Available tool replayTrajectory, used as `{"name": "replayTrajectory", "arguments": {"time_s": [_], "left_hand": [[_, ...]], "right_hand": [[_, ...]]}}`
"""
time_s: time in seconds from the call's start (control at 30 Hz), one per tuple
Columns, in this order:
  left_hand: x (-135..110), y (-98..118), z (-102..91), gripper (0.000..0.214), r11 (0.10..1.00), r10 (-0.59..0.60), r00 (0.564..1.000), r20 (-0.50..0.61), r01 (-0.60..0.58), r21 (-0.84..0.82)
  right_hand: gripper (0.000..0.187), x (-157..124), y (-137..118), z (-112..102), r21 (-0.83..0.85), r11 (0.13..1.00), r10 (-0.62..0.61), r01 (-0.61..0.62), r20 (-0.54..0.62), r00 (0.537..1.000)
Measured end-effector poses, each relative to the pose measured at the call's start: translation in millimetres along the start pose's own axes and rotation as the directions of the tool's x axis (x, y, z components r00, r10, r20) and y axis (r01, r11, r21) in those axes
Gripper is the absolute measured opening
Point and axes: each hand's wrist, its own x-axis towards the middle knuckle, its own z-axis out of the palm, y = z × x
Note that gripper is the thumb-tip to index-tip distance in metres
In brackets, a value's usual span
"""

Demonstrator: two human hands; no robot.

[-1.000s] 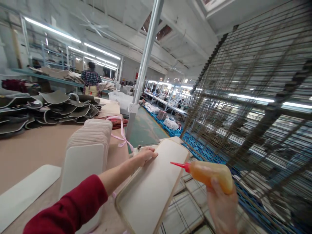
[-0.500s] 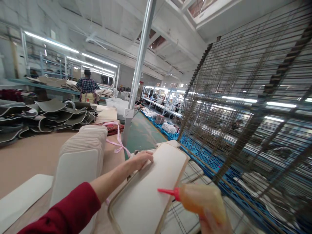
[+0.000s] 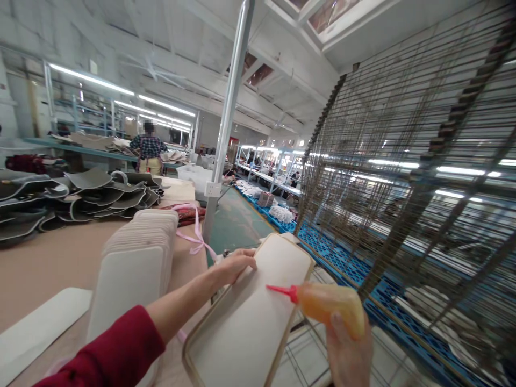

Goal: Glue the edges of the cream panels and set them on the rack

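So, the left hand [image 3: 237,267] has hold of a white rounded panel [image 3: 244,325] at 6 o'clock in view. Right hand [image 3: 349,352] is wrapped around an amber squeeze bottle [image 3: 338,305] at the panel's 3 o'clock, red nozzle [image 3: 282,291] over it, maybe touching, hard to tell. Panel stack [image 3: 127,285] at its 9.

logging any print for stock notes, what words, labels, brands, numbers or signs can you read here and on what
No text can be read.
Bottle in the right hand: no lettering visible.
Pale board held by the left hand: none visible.
Socket on the pole: too small to tell.
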Motion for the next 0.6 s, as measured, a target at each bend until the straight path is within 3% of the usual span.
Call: {"name": "replayTrajectory", "arguments": {"time_s": [0.1,0.17,0.3,0.4,0.53,0.6], "left_hand": [[-1,2,-5.1,0.048,0.999,0.034,0.998,-0.050,-0.034,0.008],[-6,5,-5.7,0.049,0.998,0.057,0.997,-0.048,-0.056,0.014],[-19,11,1.8,0.050,0.999,0.052,0.999,-0.001,-0.052,0.009],[-21,11,6.2,0.050,0.999,0.034,0.999,-0.009,-0.034,-0.002],[-18,6,2.4,0.051,1.000,0.000,0.998,-0.063,0.001,0.014],[-18,4,1.4,0.051,1.000,0.004,0.998,-0.067,-0.003,0.024]], "right_hand": [[0.067,-40,14,-6,0.029,0.996,0.080,-0.082,0.092,0.993],[0.066,-42,13,-9,0.094,0.989,0.102,-0.110,0.084,0.991],[0.061,12,-5,-13,0.179,0.983,0.058,-0.053,-0.027,0.998],[0.055,32,-6,-20,0.190,0.980,0.064,-0.062,-0.008,0.998],[0.057,-10,14,-35,0.108,0.972,0.195,-0.207,0.108,0.975],[0.058,-28,18,-40,0.073,0.982,0.166,-0.176,0.125,0.978]]}}
